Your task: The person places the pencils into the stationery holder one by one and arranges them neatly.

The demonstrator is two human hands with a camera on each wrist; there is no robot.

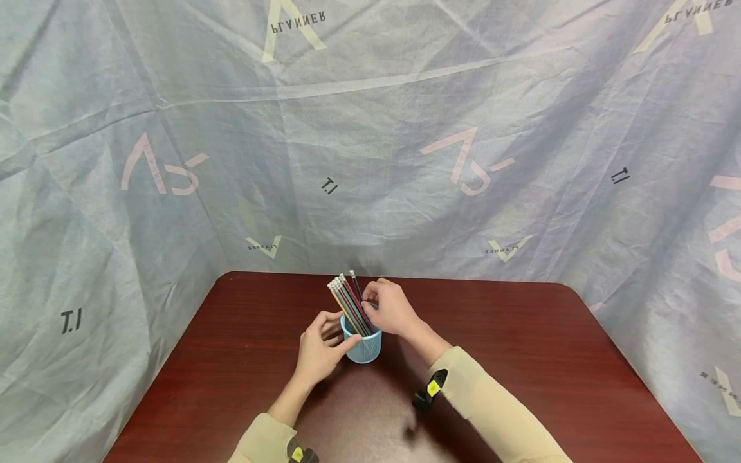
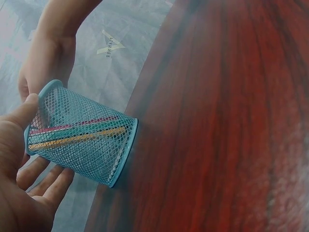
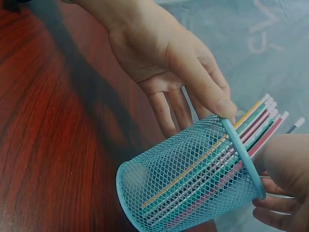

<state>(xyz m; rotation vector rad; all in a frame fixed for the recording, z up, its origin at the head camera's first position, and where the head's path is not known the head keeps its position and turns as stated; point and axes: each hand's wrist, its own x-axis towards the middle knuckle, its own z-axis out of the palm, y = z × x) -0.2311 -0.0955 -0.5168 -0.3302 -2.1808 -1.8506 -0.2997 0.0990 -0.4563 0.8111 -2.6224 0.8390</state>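
A light-blue mesh pencil cup [image 1: 366,350] stands on the table, holding a bundle of pencils [image 3: 251,126] with white eraser ends, in yellow, green and dark red tones. The pencils lean toward the left. My left hand [image 1: 320,350] holds the cup by its rim, thumb at the near side and fingers behind. At the cup's right side, my right hand [image 1: 393,308] has curled fingers around a dark blue pencil [image 3: 295,125], which stands a little apart from the bundle. Its lower part is hidden by the right hand.
The dark red wooden table [image 1: 260,321] has its far edge just behind the cup. Grey printed cloth [image 1: 370,161] hangs behind and on both sides. Black cameras with yellow labels sit at both wrists, over beige sleeves [image 1: 492,405].
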